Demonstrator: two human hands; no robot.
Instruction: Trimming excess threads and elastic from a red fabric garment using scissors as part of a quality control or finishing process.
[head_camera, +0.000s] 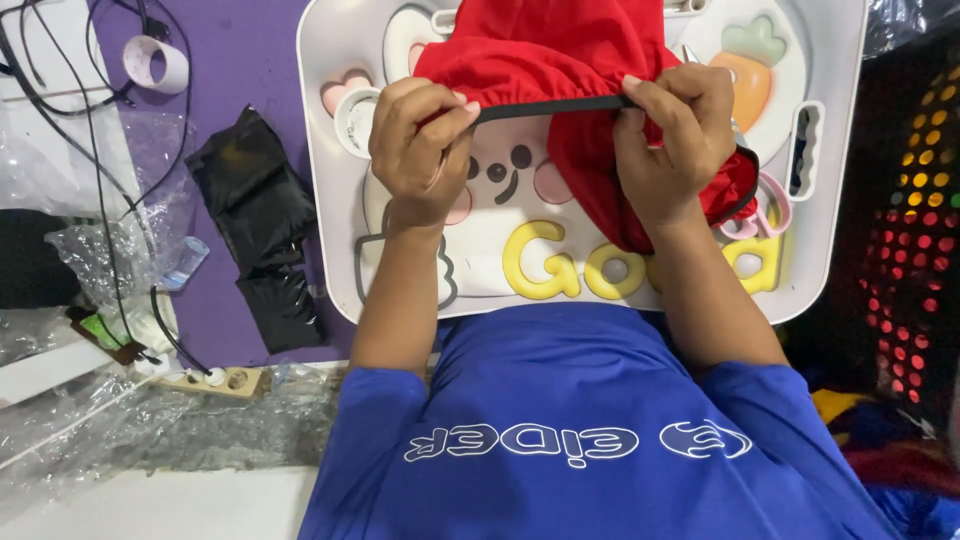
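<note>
Left hand (420, 140) and right hand (675, 135) both pinch black elastic trim (550, 106) of soft, gathered red fabric garment (560, 50), stretched taut over white plastic tray (330, 200).

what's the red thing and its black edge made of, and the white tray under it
Red garment: looks like soft matte woven or knit cloth; it folds and gathers.
Black edge: probably elastic binding, pulled taut between both hands.
White tray: seemingly smooth moulded plastic, faint sheen.

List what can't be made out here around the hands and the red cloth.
- Red garment: top cut off by the head view's upper edge.
- White tray: middle design hidden by garment, left hand and right hand.
- Black bag: contents not visible.
</note>
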